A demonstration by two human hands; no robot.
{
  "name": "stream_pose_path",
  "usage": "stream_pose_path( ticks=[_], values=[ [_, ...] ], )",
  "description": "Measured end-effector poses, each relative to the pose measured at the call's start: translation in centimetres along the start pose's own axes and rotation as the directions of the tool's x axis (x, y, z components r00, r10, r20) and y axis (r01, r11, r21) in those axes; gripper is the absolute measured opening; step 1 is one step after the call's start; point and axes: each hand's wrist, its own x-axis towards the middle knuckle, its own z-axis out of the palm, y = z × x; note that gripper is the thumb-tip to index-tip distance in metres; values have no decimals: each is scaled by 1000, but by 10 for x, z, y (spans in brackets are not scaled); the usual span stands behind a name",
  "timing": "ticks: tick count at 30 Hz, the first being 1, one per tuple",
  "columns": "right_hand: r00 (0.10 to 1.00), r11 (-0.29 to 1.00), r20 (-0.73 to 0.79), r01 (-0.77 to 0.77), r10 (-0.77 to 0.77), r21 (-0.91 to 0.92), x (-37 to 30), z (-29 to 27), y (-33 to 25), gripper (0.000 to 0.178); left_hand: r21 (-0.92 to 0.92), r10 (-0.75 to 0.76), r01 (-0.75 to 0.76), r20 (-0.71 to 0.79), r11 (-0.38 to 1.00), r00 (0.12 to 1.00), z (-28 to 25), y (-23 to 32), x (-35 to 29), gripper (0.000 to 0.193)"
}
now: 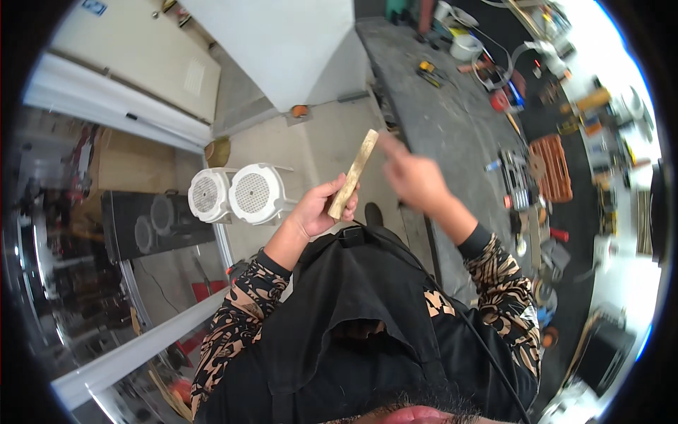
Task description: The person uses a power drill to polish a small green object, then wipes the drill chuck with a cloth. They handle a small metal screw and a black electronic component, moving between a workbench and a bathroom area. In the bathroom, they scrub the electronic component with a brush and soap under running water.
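Note:
My left hand (316,212) is closed around the lower end of a short, straight wooden stick (355,172) in front of my body. The stick has a mottled, pale brown surface and tilts up toward the right, its upper end free of the left hand. My right hand (415,179) is just right of that upper end and blurred by motion. Its index finger stretches toward the stick's tip, and nothing shows in the hand. Whether the finger touches the wood is unclear.
On my right runs a long grey workbench (417,102) with a yellow-black tool (429,73), an open socket set (515,180) and an orange case (551,168). Two white stools (256,193) stand on the floor to the left, beside a glass partition. A white pillar (282,42) rises ahead.

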Motion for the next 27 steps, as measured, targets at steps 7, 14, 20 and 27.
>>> stream_pose_path(
  ticks=[7,14,20,27],
  values=[
    [964,906,234,208,-126,-369,217,75,46,80,-284,168,-166,-17,944,986,-57,109,-20,41],
    [857,827,501,-363,117,428,379,157,-3,37,-221,350,-453,-384,864,855,-141,216,-39,34],
    [422,254,901,-886,98,387,484,223,-76,26,408,452,-214,-678,887,580,-229,327,-72,39],
    [261,230,953,-928,-156,292,613,311,-114,27,840,785,176,-542,512,301,-275,449,-117,60]
  ],
)
